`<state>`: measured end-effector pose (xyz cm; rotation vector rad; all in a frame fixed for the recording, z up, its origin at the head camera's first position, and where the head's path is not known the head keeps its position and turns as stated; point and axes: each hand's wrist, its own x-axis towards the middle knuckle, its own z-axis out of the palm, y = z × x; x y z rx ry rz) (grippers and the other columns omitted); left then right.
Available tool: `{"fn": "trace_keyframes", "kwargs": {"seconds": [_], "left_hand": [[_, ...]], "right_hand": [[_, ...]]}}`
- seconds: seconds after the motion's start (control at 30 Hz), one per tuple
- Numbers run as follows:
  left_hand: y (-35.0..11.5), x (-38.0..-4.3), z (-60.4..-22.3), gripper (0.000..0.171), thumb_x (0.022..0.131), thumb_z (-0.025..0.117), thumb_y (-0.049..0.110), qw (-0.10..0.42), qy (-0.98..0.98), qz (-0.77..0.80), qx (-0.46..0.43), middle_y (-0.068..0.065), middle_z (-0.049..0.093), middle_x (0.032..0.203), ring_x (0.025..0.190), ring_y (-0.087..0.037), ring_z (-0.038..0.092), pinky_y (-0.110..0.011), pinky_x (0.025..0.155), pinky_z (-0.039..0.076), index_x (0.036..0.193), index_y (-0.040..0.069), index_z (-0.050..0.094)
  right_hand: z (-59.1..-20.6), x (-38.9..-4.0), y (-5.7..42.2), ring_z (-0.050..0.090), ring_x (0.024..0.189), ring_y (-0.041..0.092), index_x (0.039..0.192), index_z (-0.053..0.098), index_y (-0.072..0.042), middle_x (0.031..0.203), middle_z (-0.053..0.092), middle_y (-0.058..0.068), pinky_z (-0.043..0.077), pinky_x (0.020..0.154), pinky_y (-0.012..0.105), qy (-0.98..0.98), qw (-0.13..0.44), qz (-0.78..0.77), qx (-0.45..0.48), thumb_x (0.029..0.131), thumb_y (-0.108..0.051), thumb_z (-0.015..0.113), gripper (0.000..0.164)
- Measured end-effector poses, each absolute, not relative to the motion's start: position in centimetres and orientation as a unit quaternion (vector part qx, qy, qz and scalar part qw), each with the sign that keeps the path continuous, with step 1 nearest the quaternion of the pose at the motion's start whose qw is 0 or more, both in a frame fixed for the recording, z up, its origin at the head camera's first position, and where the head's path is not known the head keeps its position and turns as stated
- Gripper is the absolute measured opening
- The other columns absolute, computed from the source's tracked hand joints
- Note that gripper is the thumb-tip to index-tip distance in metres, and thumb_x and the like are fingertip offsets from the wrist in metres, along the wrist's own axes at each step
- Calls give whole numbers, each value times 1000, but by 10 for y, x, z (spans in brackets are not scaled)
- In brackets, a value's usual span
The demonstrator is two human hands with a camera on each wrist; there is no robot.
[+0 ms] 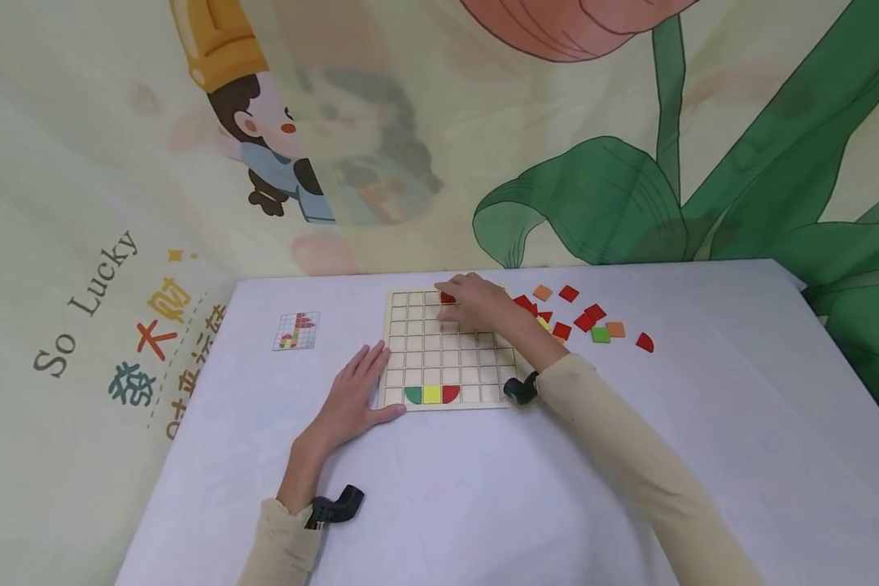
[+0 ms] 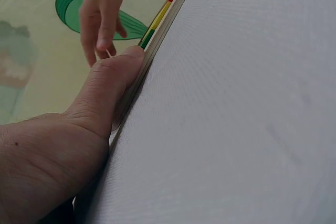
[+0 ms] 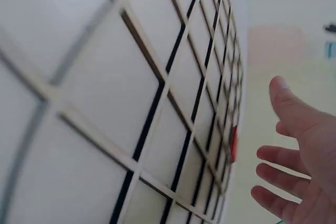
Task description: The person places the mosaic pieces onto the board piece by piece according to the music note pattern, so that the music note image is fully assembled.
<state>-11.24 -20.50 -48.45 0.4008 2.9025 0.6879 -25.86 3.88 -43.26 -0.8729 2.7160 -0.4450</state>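
The right grip (image 1: 476,303) holds nothing that shows, its fingers apart and the thumb spread well away from them in the right wrist view, as it hovers over the far part of the gridded board (image 1: 429,358). By its fingertips in the head view lies a red tile (image 1: 448,298) in the far row of the board, partly covered by the hand; whether a finger touches it I cannot tell. The left grip (image 1: 347,403) rests on the board's near left corner, fingers stretched along the left edge and thumb laid against the near edge, curled round nothing. In the near row, side by side, sit a green rounded piece (image 1: 413,395), a yellow square (image 1: 431,395) and a red rounded piece (image 1: 450,395), the green one nearest the left thumb. The board lies flat on the white-covered counter (image 1: 439,496). Just beyond its right side is a scatter of loose pieces, among them a green square (image 1: 601,334), an orange square (image 1: 615,330) and, farthest right, a red quarter-round (image 1: 645,343). Left of the board, apart from it, lies a small pattern card (image 1: 296,331) printed with a coloured grid
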Motion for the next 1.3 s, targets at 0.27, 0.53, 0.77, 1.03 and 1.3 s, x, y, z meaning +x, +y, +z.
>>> {"fn": "trace_keyframes", "kwargs": {"seconds": [0.27, 0.53, 0.77, 1.03, 1.3], "left_hand": [[-206, -112, -484, 96, 82, 71, 51, 64, 961, 237, 129, -8, 18, 164, 152, -32, 11, -60, 119, 18, 155, 12, 23], [-204, -111, -486, 96, 82, 72, 51, 60, 963, 227, 134, -8, 19, 163, 151, -33, 13, -60, 118, 20, 155, 11, 24], [-205, -111, -483, 97, 81, 72, 51, 60, 963, 229, 128, -8, 19, 164, 152, -32, 11, -59, 119, 19, 155, 11, 24], [-205, -110, -485, 98, 81, 72, 52, 57, 964, 224, 130, -8, 20, 163, 152, -33, 12, -59, 119, 20, 155, 11, 23], [-206, -112, -488, 97, 81, 71, 52, 57, 963, 230, 132, -8, 19, 164, 152, -33, 11, -59, 119, 18, 155, 11, 22]], "right_hand": [[-424, -192, 77, 51, 131, 26, 143, 49, -20, 139, 57, 6, 51, 101, 43, 912, 71, -183, -360, 87, -39, 70, 63], [-430, -168, 147, 51, 128, 31, 143, 49, -16, 141, 54, 11, 53, 95, 49, 923, 79, -259, -272, 89, -29, 70, 60], [-410, -184, 201, 58, 114, 35, 143, 46, -6, 134, 57, 19, 55, 89, 39, 906, -22, -352, -236, 87, -13, 71, 61], [-400, -191, 236, 60, 111, 38, 144, 43, -5, 132, 57, 23, 35, 82, -3, 906, -53, -373, -194, 92, -18, 67, 58], [-396, -193, 250, 59, 111, 39, 144, 43, -7, 133, 56, 23, 35, 82, -1, 909, -53, -378, -168, 93, -17, 64, 56]]}}
